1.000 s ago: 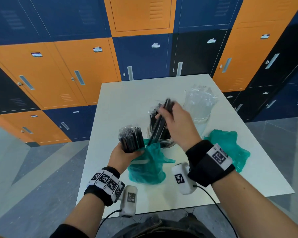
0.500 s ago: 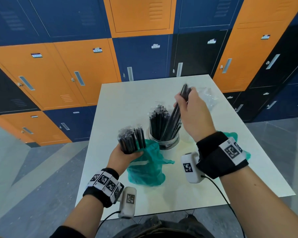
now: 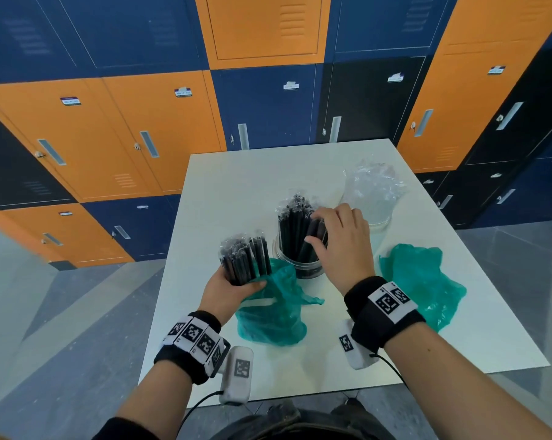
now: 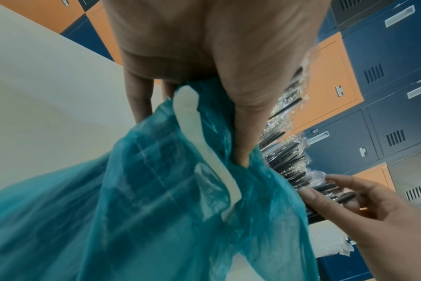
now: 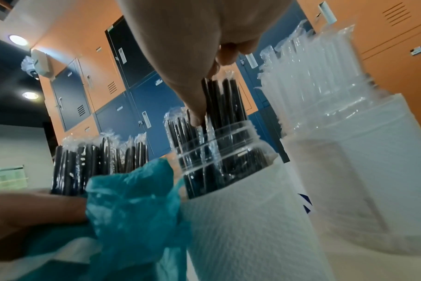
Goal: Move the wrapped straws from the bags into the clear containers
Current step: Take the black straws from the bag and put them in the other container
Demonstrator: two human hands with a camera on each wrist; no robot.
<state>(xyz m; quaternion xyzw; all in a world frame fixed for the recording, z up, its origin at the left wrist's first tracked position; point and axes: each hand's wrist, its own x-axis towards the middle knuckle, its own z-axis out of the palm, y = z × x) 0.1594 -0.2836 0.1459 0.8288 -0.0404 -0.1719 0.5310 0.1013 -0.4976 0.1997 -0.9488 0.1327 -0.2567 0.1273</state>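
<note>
Left hand (image 3: 228, 289) grips a bundle of wrapped black straws (image 3: 244, 260) over the green bag (image 3: 271, 315); right hand (image 3: 341, 246) pinches some in the clear jar (image 3: 300, 268). They look light, slippery, bendy, so grab mid-length.

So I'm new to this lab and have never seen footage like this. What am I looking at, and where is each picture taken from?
No machine here: a person works with bare hands, with a camera on the head and one on each wrist. The head view looks down on a white table. The left hand grips a bundle of wrapped black straws at the mouth of a teal bag. The right hand has its fingers on black straws standing in a clear jar. Behind stands a second jar of clear straws, and another teal bag lies on the right.
</note>
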